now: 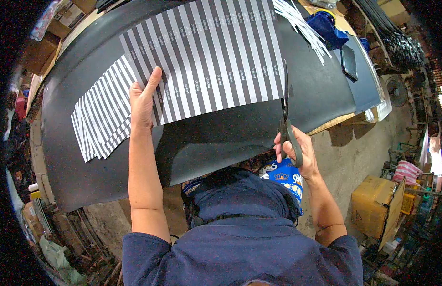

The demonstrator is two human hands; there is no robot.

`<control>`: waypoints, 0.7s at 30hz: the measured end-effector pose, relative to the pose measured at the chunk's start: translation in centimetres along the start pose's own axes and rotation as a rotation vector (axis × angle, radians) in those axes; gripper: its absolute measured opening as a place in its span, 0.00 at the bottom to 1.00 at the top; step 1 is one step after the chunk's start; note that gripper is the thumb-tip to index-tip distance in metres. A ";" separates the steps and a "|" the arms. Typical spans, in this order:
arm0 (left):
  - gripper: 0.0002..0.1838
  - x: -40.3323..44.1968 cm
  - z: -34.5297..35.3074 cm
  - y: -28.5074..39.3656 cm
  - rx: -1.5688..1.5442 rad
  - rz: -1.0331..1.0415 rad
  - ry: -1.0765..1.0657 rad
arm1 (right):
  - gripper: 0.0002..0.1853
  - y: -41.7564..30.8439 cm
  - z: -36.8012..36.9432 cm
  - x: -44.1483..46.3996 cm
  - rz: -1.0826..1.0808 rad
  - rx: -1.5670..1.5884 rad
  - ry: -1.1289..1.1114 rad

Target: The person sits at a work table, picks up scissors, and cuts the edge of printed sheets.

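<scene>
Head view, looking down over a dark navy shirt at a black-topped table (206, 159). Left hand (143, 100), left of centre: gripping the lower left part of a large striped sheet (206, 57), thumb laid flat on the upper face, pointing up and to the right; the other fingers mostly hidden. Sheet runs from there to the top edge of the frame, grey and white bands, small "GENUINE" lettering repeated along the dark ones. Right hand (297, 150), right of centre and below the sheet: closed round the dark handles of a pair of scissors (287, 124), blades pointing up the frame. Blades lie at the sheet's right edge, near its lower right corner; whether they part or meet, cannot tell. Left of the left hand, a fanned pile of striped sheets (104, 109) on the table, its right side partly under the held sheet. Upper right of the frame: a loose bundle of thin white strips (304, 31), beside it a blue cloth (328, 29), and a dark flat object (349, 63) below that. Lower right, on the floor, a cardboard box (372, 205); above it, farther up the right side, a fan (397, 90).
</scene>
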State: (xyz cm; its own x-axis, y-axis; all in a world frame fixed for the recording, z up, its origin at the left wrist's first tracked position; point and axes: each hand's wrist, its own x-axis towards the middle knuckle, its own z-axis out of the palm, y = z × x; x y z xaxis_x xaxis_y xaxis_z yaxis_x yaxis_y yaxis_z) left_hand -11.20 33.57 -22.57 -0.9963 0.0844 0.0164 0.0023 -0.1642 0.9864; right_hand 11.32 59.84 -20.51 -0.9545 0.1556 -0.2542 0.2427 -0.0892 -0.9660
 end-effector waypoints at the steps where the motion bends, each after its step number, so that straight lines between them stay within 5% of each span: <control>1: 0.17 0.0 0.1 0.1 -0.005 0.000 0.000 | 0.18 -0.1 0.0 0.0 0.005 -0.005 0.003; 21: 0.15 -0.1 0.2 -0.1 -0.012 -0.034 -0.019 | 0.19 0.7 -0.3 0.3 0.013 -0.018 0.009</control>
State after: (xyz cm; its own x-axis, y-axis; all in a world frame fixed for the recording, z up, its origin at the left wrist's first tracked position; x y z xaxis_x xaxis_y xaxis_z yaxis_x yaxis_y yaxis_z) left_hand -11.03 33.76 -22.64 -0.9939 0.1091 -0.0136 -0.0324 -0.1728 0.9844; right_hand 11.29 60.10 -21.28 -0.9496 0.1631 -0.2675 0.2587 -0.0732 -0.9632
